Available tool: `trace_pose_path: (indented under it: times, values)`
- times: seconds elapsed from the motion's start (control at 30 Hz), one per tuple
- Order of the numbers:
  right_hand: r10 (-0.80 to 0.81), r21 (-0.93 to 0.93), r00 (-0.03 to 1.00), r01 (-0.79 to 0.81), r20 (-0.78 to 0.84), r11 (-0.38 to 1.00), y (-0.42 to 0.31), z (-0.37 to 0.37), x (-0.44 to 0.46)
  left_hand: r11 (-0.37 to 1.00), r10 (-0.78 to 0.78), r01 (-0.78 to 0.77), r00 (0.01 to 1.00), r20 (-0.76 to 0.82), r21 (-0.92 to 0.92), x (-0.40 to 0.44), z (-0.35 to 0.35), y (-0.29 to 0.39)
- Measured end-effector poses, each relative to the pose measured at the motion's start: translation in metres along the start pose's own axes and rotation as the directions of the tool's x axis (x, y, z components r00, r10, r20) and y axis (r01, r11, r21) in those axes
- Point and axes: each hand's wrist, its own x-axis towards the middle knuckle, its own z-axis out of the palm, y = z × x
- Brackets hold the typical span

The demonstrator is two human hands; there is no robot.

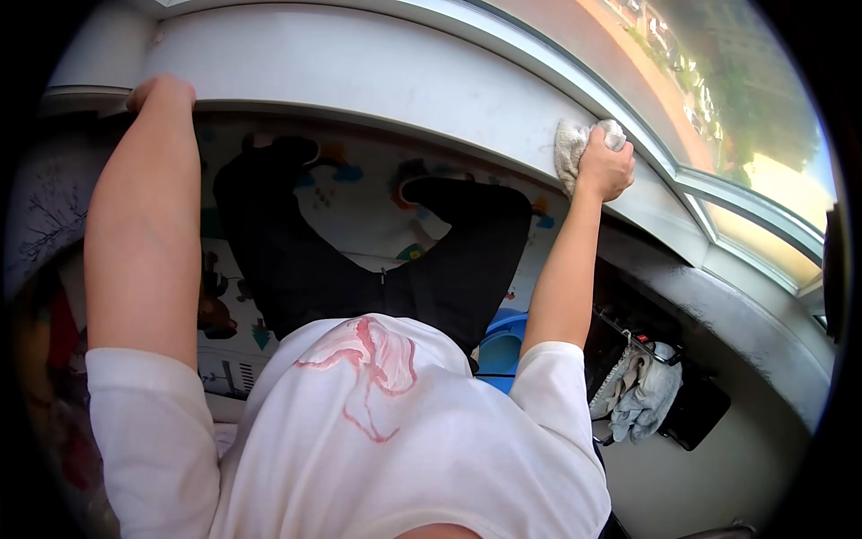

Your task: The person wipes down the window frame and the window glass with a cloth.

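Observation:
My right hand (610,166) is closed on a crumpled, pale cloth (569,151) and presses it against the white window sill (359,67), close to the window frame. Part of the cloth bulges out on both sides of the fingers. My left hand (162,91) rests at the far left edge of the same sill, and its fingers are hidden from view.
Beyond the window frame (620,99) the outdoors shows. Below the sill lies a patterned mat (359,211) under my legs. A blue bucket (503,346) stands by my right side. Grey cloths (648,391) hang near a black object (696,413) at the right.

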Motion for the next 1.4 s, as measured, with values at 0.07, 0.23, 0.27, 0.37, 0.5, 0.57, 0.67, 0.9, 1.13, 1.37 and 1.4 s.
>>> trace_pose_path:
  times: [0.07, 0.23, 0.27, 0.37, 0.5, 0.57, 0.67, 0.9, 1.13, 1.37, 1.4]
  values:
    - [-0.062, 0.034, 0.996, 0.06, 0.069, 0.998, -0.024, -0.002, -0.019, 1.0, -0.017, 0.017, 1.0, -0.003, -0.011, 0.014, 0.002, 0.001]
    - [-0.282, 0.117, 0.957, 0.273, 0.069, 0.955, -0.093, -0.004, -0.068, 0.999, -0.049, 0.049, 0.999, -0.02, -0.005, 0.025, 0.005, 0.005]
    - [-0.323, 0.136, 0.945, 0.313, 0.054, 0.94, -0.103, -0.004, -0.076, 0.998, -0.059, 0.059, 0.998, -0.02, -0.016, 0.028, 0.005, 0.006]
    - [-0.408, 0.205, 0.909, 0.385, 0.085, 0.9, -0.132, -0.012, -0.102, 0.992, -0.093, 0.094, 0.996, 0.015, -0.085, 0.037, 0.007, 0.007]
    - [-0.49, 0.304, 0.865, 0.441, 0.107, 0.844, -0.148, -0.016, -0.115, 0.994, -0.045, 0.046, 0.999, 0.02, -0.096, 0.027, 0.004, 0.002]
    - [-0.524, 0.372, 0.841, 0.447, 0.136, 0.813, -0.137, -0.014, -0.106, 0.999, 0.019, -0.019, 1.0, -0.004, -0.026, 0.001, -0.004, -0.002]
    - [-0.48, 0.345, 0.871, 0.42, 0.107, 0.839, -0.112, -0.006, -0.083, 0.999, 0.043, -0.044, 0.999, -0.022, -0.007, 0.003, -0.003, -0.002]
    - [-0.195, 0.147, 0.976, 0.179, 0.101, 0.973, -0.033, 0.002, -0.017, 0.997, -0.033, 0.027, 0.996, 0.083, 0.07, 0.037, 0.007, 0.006]
    - [-0.159, 0.036, 0.984, 0.157, 0.074, 0.987, -0.065, -0.006, -0.043, 0.998, -0.048, 0.045, 0.995, 0.082, 0.04, 0.056, 0.012, 0.01]
    - [-0.419, 0.102, 0.908, 0.415, 0.016, 0.904, -0.123, -0.001, -0.09, 0.883, -0.223, 0.242, 0.97, 0.096, -0.402, 0.068, 0.016, 0.013]
    - [-0.448, 0.148, 0.894, 0.439, 0.028, 0.886, -0.136, -0.005, -0.101, 0.687, -0.318, 0.306, 0.942, 0.105, -0.659, 0.067, 0.016, 0.014]
